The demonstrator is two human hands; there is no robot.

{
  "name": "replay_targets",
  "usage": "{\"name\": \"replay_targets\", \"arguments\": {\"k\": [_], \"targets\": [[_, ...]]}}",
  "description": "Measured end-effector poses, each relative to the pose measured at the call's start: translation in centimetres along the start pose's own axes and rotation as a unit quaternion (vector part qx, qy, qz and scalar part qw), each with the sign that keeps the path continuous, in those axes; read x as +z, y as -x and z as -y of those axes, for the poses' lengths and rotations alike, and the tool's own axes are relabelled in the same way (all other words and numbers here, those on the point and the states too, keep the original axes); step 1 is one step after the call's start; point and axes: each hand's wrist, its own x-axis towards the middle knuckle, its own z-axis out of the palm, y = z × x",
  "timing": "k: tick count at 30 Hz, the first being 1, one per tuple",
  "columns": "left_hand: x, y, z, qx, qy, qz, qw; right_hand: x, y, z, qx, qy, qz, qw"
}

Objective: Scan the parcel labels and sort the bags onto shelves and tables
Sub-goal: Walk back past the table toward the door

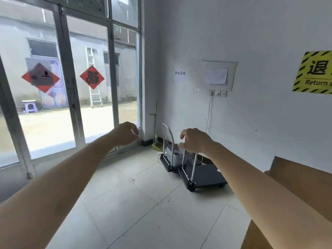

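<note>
Head view: a white tiled floor (134, 203) is seen running to tall glass doors (53, 87) and a corner, with brown cardboard sheets (301, 178) at lower right and two dark folding platform trolleys (206, 175) parked by the wall. No parcel bag is shown (nor any shelf or counter). The right hand (195, 142) is stretched toward the trolleys, fingers bent down and spread, nothing held. The left hand (125, 133), on the doors' side, is loosely curled and likewise empty.

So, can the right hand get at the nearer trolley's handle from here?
Probably not yet. The right hand only overlaps the nearer trolley in the view; the trolley looks farther off, by the wall. Nothing shows on the floor between, so a step closer should do.
</note>
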Motion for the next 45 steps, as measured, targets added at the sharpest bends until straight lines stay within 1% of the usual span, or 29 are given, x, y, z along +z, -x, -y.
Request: {"name": "replay_targets", "arguments": {"k": [4, 7, 9, 12, 14, 17, 19, 21, 23, 25, 28, 30, 31, 33, 34, 36, 38, 40, 42, 45], "targets": [[5.0, -9.2, 1.5, 0.045, 0.014, 0.044, 0.998, 2.1, -6.2, -4.8, 0.07, 0.008, 0.013, 0.997], [8.5, -16.7, 0.9, 0.099, 0.025, 0.043, 0.994, 2.9, -11.3, -9.1, 0.12, 0.012, 0.009, 0.993], [10.3, -21.8, -0.2, 0.131, 0.034, 0.039, 0.99, 3.0, -14.9, -12.0, 0.15, 0.007, -0.007, 0.989], [11.9, -29.7, -2.9, 0.192, 0.024, 0.055, 0.979, 2.2, -19.9, -16.1, 0.194, -0.003, -0.026, 0.981], [12.9, -34.1, -4.9, 0.223, 0.036, 0.065, 0.972, 1.3, -22.3, -18.4, 0.223, 0.005, -0.042, 0.974], [15.3, -39.9, -8.0, 0.271, 0.075, 0.071, 0.957, 0.2, -25.0, -21.7, 0.258, 0.031, -0.063, 0.964], [17.9, -43.3, -10.0, 0.31, 0.084, 0.104, 0.941, -0.5, -25.9, -24.0, 0.283, 0.079, -0.059, 0.954], [20.9, -46.9, -12.6, 0.347, 0.085, 0.133, 0.924, -0.9, -25.9, -26.7, 0.321, 0.118, -0.062, 0.938], [24.1, -50.2, -15.8, 0.376, 0.118, 0.158, 0.905, -1.0, -24.9, -29.7, 0.374, 0.134, -0.065, 0.915], [27.1, -52.6, -19.5, 0.395, 0.183, 0.202, 0.878, -0.8, -23.2, -32.3, 0.441, 0.137, -0.073, 0.884], [30.8, -55.0, -26.1, 0.401, 0.276, 0.329, 0.809, -0.7, -19.8, -34.9, 0.552, 0.114, -0.098, 0.82], [33.1, -55.1, -30.2, 0.421, 0.29, 0.392, 0.765, -0.6, -17.3, -35.1, 0.613, 0.113, -0.089, 0.777], [34.0, -54.6, -32.3, 0.437, 0.293, 0.412, 0.744, -0.6, -15.8, -34.8, 0.644, 0.117, -0.086, 0.751], [35.4, -52.9, -36.1, 0.459, 0.307, 0.445, 0.705, -0.8, -12.9, -34.0, 0.7, 0.124, -0.09, 0.697], [36.5, -51.3, -38.1, 0.472, 0.306, 0.469, 0.681, -0.8, -11.0, -33.0, 0.732, 0.122, -0.092, 0.664], [38.1, -48.4, -40.4, 0.5, 0.293, 0.491, 0.651, -0.8, -8.4, -31.5, 0.772, 0.122, -0.091, 0.617], [40.1, -43.9, -42.5, 0.563, 0.254, 0.508, 0.601, -0.3, -5.3, -29.6, 0.815, 0.107, -0.09, 0.563], [41.5, -39.3, -44.4, 0.605, 0.229, 0.534, 0.544, 0.5, -2.4, -28.2, 0.848, 0.088, -0.095, 0.513], [42.6, -34.8, -46.0, 0.645, 0.215, 0.543, 0.492, 1.5, 0.7, -27.5, 0.876, 0.072, -0.104, 0.465], [44.5, -28.9, -47.9, 0.689, 0.188, 0.553, 0.429, 2.9, 4.7, -27.3, 0.904, 0.057, -0.137, 0.401]]}}
